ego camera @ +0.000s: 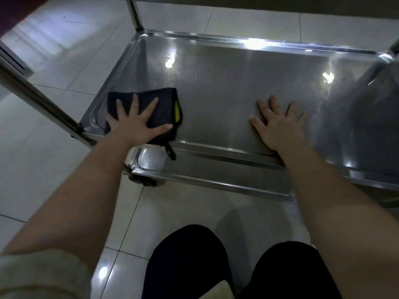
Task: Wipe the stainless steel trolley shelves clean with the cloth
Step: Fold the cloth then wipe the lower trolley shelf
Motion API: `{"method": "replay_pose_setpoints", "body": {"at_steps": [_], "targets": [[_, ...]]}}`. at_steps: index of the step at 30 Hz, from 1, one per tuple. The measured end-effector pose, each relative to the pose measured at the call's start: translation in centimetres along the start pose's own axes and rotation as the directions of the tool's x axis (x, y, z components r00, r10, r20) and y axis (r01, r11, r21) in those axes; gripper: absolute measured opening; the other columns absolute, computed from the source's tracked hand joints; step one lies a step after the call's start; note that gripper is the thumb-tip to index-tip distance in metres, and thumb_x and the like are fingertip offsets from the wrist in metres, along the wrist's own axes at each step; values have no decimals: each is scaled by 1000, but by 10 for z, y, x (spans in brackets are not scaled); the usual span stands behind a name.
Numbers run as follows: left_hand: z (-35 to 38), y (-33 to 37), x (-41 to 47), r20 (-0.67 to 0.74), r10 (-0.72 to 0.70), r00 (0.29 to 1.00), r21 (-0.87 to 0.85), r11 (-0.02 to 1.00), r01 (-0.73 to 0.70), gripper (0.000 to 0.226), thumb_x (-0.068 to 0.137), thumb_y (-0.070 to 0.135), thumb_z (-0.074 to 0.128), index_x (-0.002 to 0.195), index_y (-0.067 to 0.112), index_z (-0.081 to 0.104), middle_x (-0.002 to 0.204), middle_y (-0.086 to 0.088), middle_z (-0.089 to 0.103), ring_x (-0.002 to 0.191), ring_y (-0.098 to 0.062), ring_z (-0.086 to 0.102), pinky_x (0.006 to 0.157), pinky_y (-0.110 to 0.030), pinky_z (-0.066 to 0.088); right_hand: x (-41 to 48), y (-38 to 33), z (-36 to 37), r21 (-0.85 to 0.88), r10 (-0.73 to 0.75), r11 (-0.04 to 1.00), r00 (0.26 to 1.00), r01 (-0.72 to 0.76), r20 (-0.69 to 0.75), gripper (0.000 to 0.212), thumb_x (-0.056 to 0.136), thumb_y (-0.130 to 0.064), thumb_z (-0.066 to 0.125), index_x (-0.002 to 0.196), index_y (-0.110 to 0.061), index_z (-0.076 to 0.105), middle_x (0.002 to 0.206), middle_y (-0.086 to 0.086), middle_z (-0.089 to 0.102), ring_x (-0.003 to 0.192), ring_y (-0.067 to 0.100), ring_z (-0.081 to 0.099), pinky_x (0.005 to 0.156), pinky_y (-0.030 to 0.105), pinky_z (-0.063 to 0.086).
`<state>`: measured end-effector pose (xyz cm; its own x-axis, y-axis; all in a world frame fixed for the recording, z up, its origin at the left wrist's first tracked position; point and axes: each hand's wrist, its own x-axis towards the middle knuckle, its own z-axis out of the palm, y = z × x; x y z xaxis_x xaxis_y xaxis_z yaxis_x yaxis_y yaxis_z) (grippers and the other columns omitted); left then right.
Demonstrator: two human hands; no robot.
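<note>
I have my left hand [138,124] flat on the dark cloth [167,102], with the fingers spread wide and straight. They press down on it and do not curl round it. The cloth lies folded in the near left corner of the shiny steel shelf [226,83]. It has a bit of yellow [177,112] on its right side, and a small black loop [170,151] hangs over the near rim. My right hand [280,126] is well apart from the cloth. It rests flat on the bare metal near the front rim, fingers loose and spread, holding nothing. A steel post [38,98] slants up at the left corner. Another shelf [216,171] shows just below. Pale floor tiles [64,61] lie all around, and my dark knees [187,255] are at the bottom.
</note>
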<state>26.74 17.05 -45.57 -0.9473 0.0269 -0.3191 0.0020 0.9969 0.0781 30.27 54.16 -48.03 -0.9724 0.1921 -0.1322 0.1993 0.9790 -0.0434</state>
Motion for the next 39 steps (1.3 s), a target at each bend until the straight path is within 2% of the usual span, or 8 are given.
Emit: {"method": "replay_pose_setpoints", "body": {"at_steps": [5, 8, 13, 18, 28, 33, 36, 39], "targets": [[30, 146, -22, -35, 245, 969, 64, 968, -242, 107, 62, 100, 20, 149, 50, -16, 161, -8, -24, 142, -49, -23, 103, -78, -9, -1, 3, 1, -1, -8, 1000, 1000, 8, -13, 63, 93, -70, 9, 151, -48, -1, 164, -11, -3, 147, 44, -2, 112, 68, -5], [40, 185, -34, -28, 282, 959, 48, 959, -281, 109, 60, 101, 20, 149, 50, -14, 161, -6, -24, 142, -45, -26, 103, -77, -10, -3, 8, 1, 22, -30, 999, 999, 30, -19, 59, 96, -62, 14, 152, -48, 0, 164, -12, -1, 147, 44, -2, 113, 68, -4], [23, 88, -10, -70, 210, 975, -19, 977, -212, 112, 46, 106, 22, 145, 62, -5, 164, 6, -16, 148, -33, -18, 111, -70, -5, -2, 8, -3, 49, -20, 999, 1000, 21, -4, 61, 94, -69, 16, 151, -50, 4, 164, -13, -1, 148, 41, -4, 114, 66, -6], [5, 10, 6, -25, 98, 995, -30, 995, -99, 112, 40, 110, 19, 139, 67, -11, 163, 9, -16, 148, -34, -16, 112, -69, -3, -3, 3, 0, 21, -6, 1000, 1000, 7, -13, 62, 94, -69, 13, 151, -49, 3, 164, -13, -1, 148, 43, -5, 112, 68, -6], [38, 168, -17, -63, 325, 943, 37, 945, -324, 111, 49, 106, 14, 146, 58, -11, 163, 2, -21, 145, -38, -25, 106, -72, -12, -5, 6, -2, 11, -29, 1000, 1000, 28, 12, 61, 95, -65, 11, 152, -47, -4, 164, -11, -4, 147, 43, -5, 113, 67, -6], [24, 74, 3, -162, 212, 964, 7, 977, -213, 111, 47, 107, 16, 146, 61, -1, 165, 4, -11, 149, -33, -15, 114, -63, -4, -7, 3, -6, 37, -22, 999, 1000, 21, 21, 61, 94, -69, 13, 152, -49, 4, 164, -12, -1, 148, 42, -4, 114, 66, -5], [7, 4, 17, -121, 97, 988, -28, 994, -101, 109, 47, 108, 17, 145, 62, -5, 165, 5, -11, 149, -33, -13, 114, -64, 0, -10, -1, -10, 14, 8, 1000, 998, -9, 57, 60, 95, -67, 12, 152, -49, 1, 164, -12, -4, 148, 42, -5, 114, 67, -4], [2, -22, 24, -90, 102, 991, -13, 995, -104, 105, 49, 107, 15, 142, 64, -10, 164, 5, -14, 148, -34, -16, 113, -67, 0, -11, -29, -17, 10, 38, 999, 997, -38, 64, 59, 98, -64, 14, 153, -47, 1, 164, -10, -8, 147, 44, -7, 111, 71, 3]]}}
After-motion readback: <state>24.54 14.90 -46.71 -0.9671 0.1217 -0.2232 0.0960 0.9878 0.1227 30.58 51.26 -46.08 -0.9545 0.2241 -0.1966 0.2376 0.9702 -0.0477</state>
